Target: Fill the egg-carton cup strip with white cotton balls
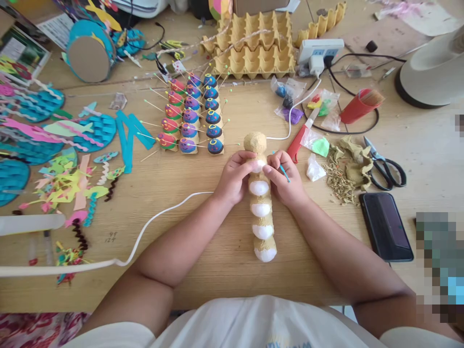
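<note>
Midway along the tabletop's near edge, the left hand's fingers clamp the carton strip while the right hand's, closed on a blue stick, seemingly smooth a white patch, calling for light, even thumb pressure.

Head camera: 1 view here, riding on the person's head, facing forward and steeply down!
White shirt: right under us, nearest, along the bottom edge.
Left hand, right hand: mid-frame, close range.
Tabletop: sweeping away beneath, filling most of this wide shot.
Egg trays: far side, up top.
</note>
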`<state>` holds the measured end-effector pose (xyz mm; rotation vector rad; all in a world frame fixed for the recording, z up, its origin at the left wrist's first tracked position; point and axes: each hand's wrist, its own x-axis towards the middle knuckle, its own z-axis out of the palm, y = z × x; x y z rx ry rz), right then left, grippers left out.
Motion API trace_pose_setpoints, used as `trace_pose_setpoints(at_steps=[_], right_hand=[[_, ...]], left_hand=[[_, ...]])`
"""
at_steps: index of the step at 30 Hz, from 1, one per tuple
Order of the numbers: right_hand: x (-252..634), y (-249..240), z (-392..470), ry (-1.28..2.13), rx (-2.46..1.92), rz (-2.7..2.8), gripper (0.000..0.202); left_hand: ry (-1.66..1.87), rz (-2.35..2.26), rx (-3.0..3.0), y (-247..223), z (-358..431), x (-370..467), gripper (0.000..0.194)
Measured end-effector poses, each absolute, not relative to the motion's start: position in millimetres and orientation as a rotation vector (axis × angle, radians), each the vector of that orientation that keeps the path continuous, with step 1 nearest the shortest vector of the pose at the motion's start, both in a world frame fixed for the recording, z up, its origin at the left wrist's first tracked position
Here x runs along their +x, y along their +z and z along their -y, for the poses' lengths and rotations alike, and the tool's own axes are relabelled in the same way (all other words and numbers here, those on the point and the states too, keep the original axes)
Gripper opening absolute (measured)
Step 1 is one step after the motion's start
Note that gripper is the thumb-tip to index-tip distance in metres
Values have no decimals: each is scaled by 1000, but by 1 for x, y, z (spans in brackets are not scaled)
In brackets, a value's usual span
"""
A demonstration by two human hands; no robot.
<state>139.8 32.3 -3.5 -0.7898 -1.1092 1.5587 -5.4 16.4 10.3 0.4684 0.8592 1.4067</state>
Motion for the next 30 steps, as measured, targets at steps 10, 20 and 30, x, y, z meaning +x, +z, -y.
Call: trace_pose_setpoints(at_steps=[10, 20, 30], right_hand=[[140, -8, -33, 1497, -800, 1175, 58], [139, 6, -27, 1496, -857, 1244, 61], [136, 4, -31, 1637, -802, 911, 65]], left_hand=[[1369, -865, 397, 11, -15, -7, 37], [1473, -923, 435, 7, -14, -1, 41], [1362, -815, 514, 9, -12, -4, 33]])
